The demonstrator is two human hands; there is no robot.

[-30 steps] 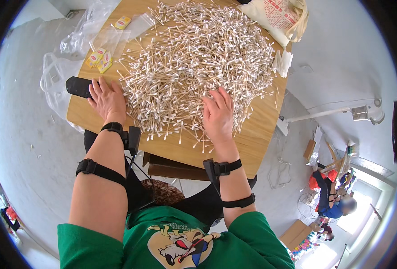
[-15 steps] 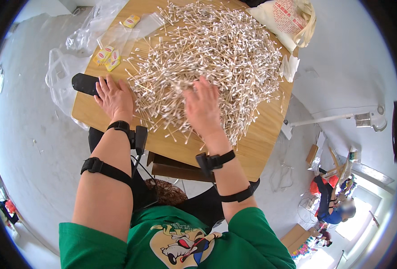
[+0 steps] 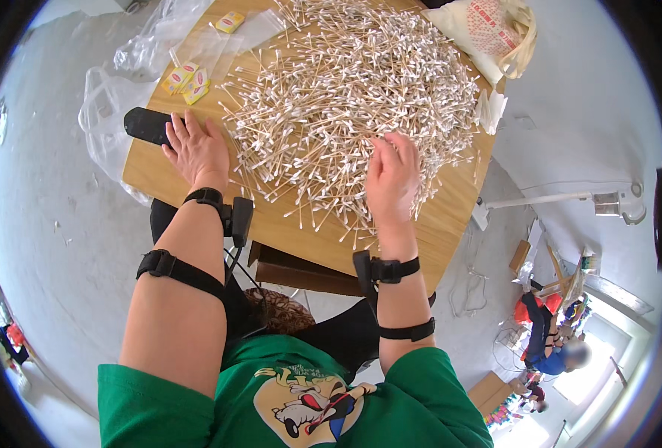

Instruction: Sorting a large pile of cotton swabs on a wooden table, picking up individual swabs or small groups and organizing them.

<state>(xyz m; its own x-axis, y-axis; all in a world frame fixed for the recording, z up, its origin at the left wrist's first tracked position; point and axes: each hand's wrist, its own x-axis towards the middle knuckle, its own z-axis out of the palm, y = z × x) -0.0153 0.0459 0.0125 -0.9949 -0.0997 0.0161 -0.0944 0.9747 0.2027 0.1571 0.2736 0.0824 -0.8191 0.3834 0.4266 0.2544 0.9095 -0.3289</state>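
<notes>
White-tipped thin wooden cotton swabs (image 3: 350,101) lie heaped on light-brown wooden surface (image 3: 441,231); bare L grip (image 3: 200,154) spread flat; bare R grip (image 3: 393,183) curled over swabs, can't tell if pinching; wide R sweep cd spill some off near edge.

One worktop (image 3: 443,224). Cotton swabs (image 3: 346,97): one pile, too many to count. Hands: two, one left hand (image 3: 199,151), one right hand (image 3: 393,175). Black straps (image 3: 409,331): four, two per arm. Black wrist boxes (image 3: 242,222): two. Black flat object (image 3: 144,125): one. Cloth bag (image 3: 474,33): one. Yellow packets (image 3: 230,22): one alone plus an overlapping cluster, count unclear.
</notes>
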